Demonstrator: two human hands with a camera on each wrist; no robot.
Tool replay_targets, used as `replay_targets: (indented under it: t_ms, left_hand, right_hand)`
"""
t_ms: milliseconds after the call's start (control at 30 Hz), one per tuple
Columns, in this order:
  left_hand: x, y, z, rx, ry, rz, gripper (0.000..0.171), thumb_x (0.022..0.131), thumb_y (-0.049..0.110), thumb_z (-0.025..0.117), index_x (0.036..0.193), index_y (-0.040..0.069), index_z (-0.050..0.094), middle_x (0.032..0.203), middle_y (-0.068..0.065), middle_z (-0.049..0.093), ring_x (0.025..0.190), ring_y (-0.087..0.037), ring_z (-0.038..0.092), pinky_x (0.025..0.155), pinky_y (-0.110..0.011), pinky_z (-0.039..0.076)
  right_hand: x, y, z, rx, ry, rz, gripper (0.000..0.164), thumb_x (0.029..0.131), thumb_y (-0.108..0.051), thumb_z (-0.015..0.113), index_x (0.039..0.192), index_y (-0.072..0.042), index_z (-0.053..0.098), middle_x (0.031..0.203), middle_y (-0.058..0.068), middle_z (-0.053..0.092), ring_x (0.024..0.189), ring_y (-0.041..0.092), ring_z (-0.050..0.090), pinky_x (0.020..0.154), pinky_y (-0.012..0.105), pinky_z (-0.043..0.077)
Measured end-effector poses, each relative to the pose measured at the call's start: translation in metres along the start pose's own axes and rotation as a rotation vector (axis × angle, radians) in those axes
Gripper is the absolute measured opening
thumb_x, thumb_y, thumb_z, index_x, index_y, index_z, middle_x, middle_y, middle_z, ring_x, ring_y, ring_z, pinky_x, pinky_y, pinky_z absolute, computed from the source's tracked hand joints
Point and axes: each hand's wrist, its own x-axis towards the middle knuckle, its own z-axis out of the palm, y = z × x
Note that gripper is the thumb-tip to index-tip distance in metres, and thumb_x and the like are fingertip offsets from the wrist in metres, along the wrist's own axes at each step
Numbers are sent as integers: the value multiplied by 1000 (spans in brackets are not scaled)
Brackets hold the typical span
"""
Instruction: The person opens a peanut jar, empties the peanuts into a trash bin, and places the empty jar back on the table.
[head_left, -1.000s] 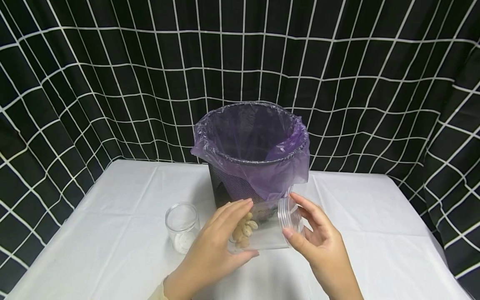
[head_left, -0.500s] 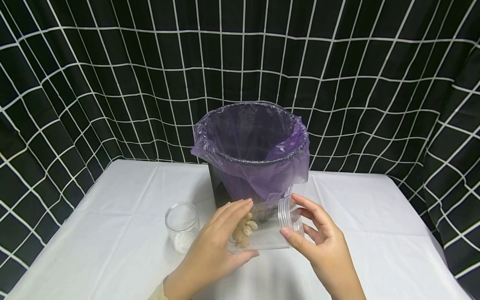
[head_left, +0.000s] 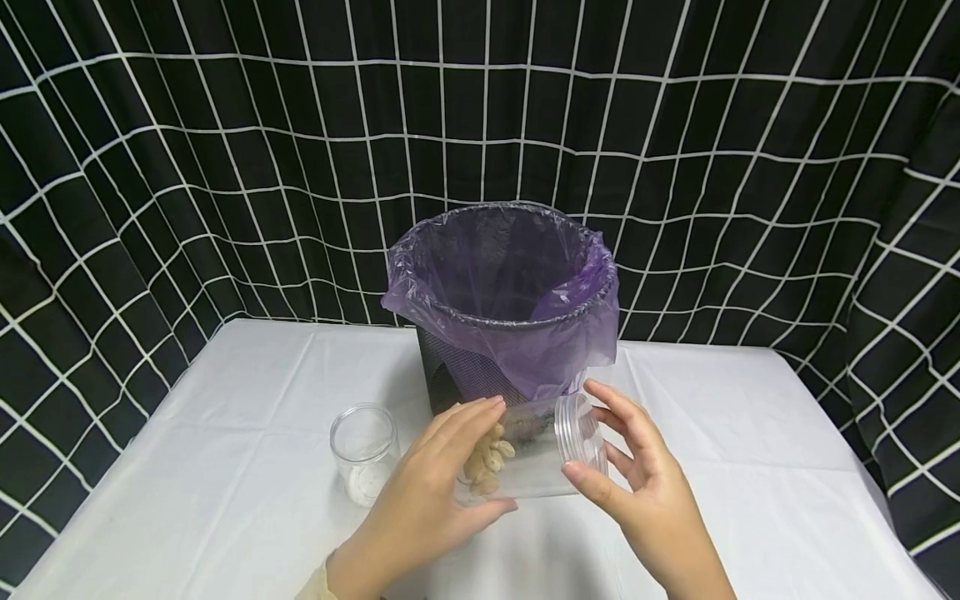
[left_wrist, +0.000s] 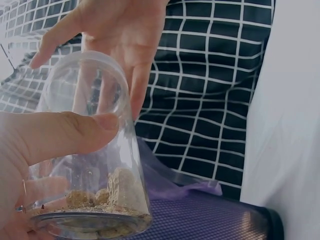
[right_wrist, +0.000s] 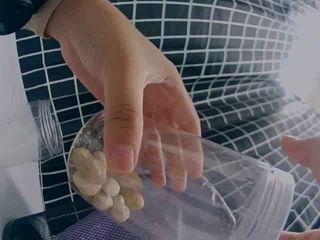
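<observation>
On the near side of the bin, the left hand grips the base end of a clear jar tipped sideways, presumably to steady it and leave the other end accessible; the right hand, fingers spread, stands about that end, no pinch evident. Peanuts lie at the base, partly hidden by the left hand; whether the jar is capped cannot be determined.

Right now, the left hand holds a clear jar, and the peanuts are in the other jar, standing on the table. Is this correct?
No: the peanuts are in the clear jar the left hand holds, as the right wrist view shows. The other jar stands on the table.
</observation>
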Motion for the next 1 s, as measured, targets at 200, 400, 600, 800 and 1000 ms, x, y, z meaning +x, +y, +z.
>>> replay_targets:
  t_ms: [200, 400, 600, 800, 1000]
  left_hand:
    - [0, 0, 0, 4, -7, -2, 86, 63, 17, 94, 138, 3, 53, 138, -8, 60, 130, -25, 55, 118, -34, 41]
    - [1, -1, -1, 0, -10, 7, 87, 63, 18, 94, 138, 3, 53, 139, -8, 60, 131, -24, 55, 122, -30, 35]
    - [0, 0, -1, 5, -10, -5, 87, 63, 18, 94, 139, 5, 53, 139, -6, 60, 131, -24, 55, 119, -35, 41]
    - [0, -1, -1, 0, -13, 6, 87, 62, 20, 94, 138, 4, 53, 139, -8, 60, 131, -24, 55, 121, -31, 37]
    - [0, -2, 0, -6, -17, 13, 88, 62, 20, 94, 138, 4, 53, 139, -8, 60, 131, -24, 55, 120, -33, 38]
  right_hand:
    - [0, 0, -1, -17, -10, 49, 63, 92, -12, 69, 147, -30, 45, 149, -8, 45, 131, 8, 44, 104, 16, 44]
    - [1, 1, -3, 72, -16, -14, 62, 90, -2, 69, 146, -17, 48, 149, 1, 48, 130, 10, 46, 100, 4, 42]
    - [1, 3, -3, 91, -2, -39, 65, 87, 3, 70, 146, -15, 48, 147, -1, 49, 128, 8, 49, 100, 6, 45]
    - [1, 3, -5, 100, -12, 2, 62, 87, 0, 71, 144, -12, 50, 146, 1, 51, 126, 8, 50, 99, 5, 44]
    - [0, 3, -7, 109, -26, -50, 64, 85, 5, 71, 143, -12, 51, 147, 1, 51, 128, 10, 48, 100, 5, 41]
